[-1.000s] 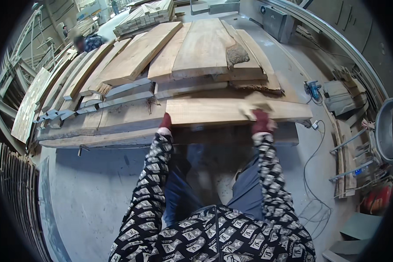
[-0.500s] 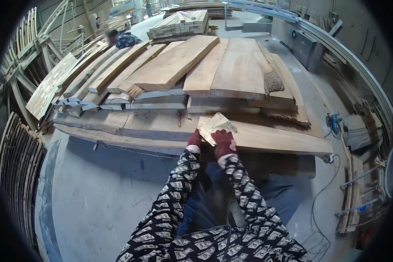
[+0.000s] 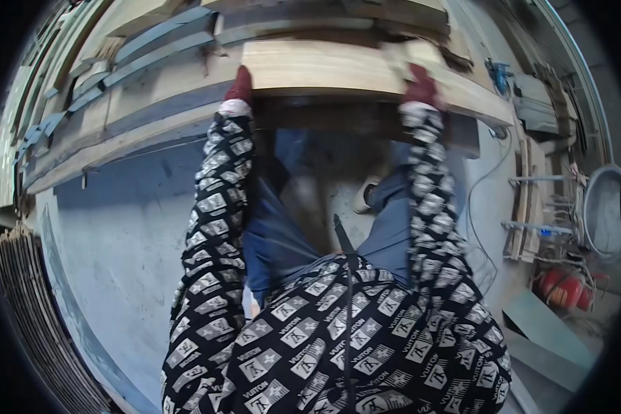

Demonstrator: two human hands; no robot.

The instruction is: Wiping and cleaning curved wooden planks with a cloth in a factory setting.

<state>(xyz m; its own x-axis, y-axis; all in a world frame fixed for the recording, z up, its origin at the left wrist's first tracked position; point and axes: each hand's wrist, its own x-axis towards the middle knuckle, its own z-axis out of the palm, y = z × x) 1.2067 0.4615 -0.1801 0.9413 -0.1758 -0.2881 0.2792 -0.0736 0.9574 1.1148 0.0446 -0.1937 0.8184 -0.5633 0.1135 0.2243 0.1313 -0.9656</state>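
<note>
While a blurred pale sheet [image 3: 424,52] is clasped in the right hand [image 3: 423,88], the board [image 3: 317,65] is touched by the left hand [image 3: 239,85].
Whether the left grip is closed cannot be told; the board is laid along the timber stack's [image 3: 141,96] near side.

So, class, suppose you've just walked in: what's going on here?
A person in dark red gloves stands over a pale wooden board that lies crosswise by piled timber. The left hand is at the board's left end. The right hand, farther along, holds a pale sheet over the board; both are too blurred to show the exact grip. A blue tool sits off to the right.
</note>
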